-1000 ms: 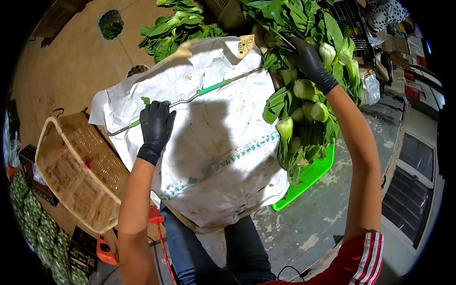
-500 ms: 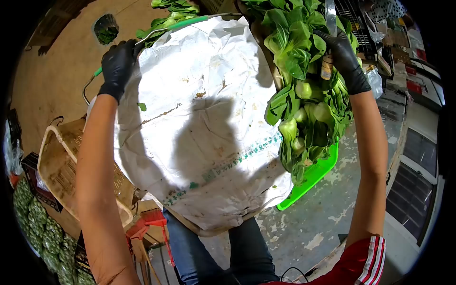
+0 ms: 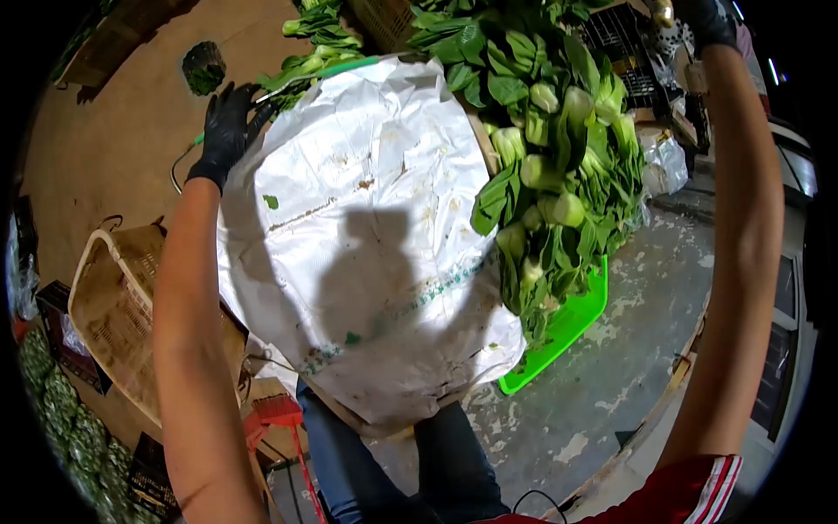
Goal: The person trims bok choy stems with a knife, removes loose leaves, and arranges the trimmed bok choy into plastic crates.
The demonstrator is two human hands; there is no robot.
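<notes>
- Sack [image 3: 384, 210]: white, creased, stained, a line of green print across it; its near edge lies over the jeans [image 3: 353, 450].
- Greens [image 3: 567, 196]: a big heap right along the sack, pale stem ends mixed with dark leaves.
- Basket [image 3: 118, 323]: tan, tilted, left of the sack.
- Tray [image 3: 580, 319]: bright green, partly under the greens, right of the sack's near part.
- Rod [image 3: 349, 67]: bent metal with green sections, along the sack's far left edge, one end sticking out past it.
- Left grip [image 3: 227, 131]: black-gloved, at the rod just left of the sack's far part, fingers loosely parted; I cannot tell whether they have hold of it.
- Right grip [image 3: 705, 22]: black-gloved, well beyond the sack to the far right, cut by the view's edge; how far open and what it has, I cannot tell.
- Leaf scrap [image 3: 271, 202]: on the sack's left part.
</notes>
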